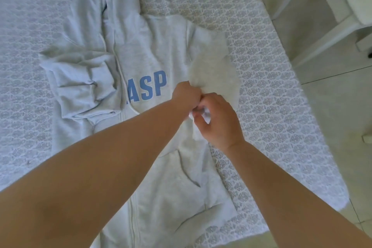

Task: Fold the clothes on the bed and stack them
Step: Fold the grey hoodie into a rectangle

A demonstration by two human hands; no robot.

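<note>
A light grey zip hoodie (153,50) with blue letters "ASP" lies face up on the bed (261,78), hood toward the far end. Its one sleeve (80,84) is folded across the chest at the left. The other sleeve (211,60) is blurred and raised off the bed at the right. My left hand (186,94) grips that sleeve near its cuff. Right beside it, my right hand (217,119) pinches the whitish cuff end between fingers and thumb. Both forearms reach in from the bottom of the view and hide the hoodie's lower left part.
The bed has a white cover with a grey lace-like pattern. Its right edge runs diagonally, with a pale tiled floor (332,106) beyond. White furniture (342,6) stands at the top right. A kangaroo pocket (189,171) shows near the hoodie's hem.
</note>
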